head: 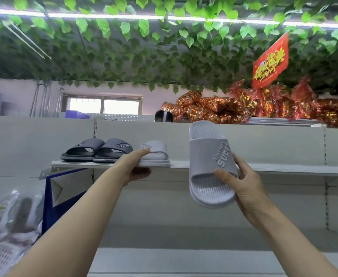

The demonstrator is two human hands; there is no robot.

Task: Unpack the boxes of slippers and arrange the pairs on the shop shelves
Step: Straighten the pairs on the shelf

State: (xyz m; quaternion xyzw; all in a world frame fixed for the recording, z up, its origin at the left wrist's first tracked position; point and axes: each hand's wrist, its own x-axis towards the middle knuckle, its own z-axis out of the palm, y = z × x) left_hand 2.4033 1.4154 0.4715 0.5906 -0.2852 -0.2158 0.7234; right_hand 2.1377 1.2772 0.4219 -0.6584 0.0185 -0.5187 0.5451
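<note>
The right hand pinches a light grey slipper in its grip, toe down, before the shelf. Leftward, the left hand grips its mate on the shelf, beside a dark grey pair.

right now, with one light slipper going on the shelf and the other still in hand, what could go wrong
The light grey slipper on the shelf sits at the front edge of the shelf, gripped by the left hand; let go carelessly and it may tip off. The second light grey slipper is held upright by the right hand, so it could land facing differently from its mate. Nudging left may push the dark grey pair.
</note>
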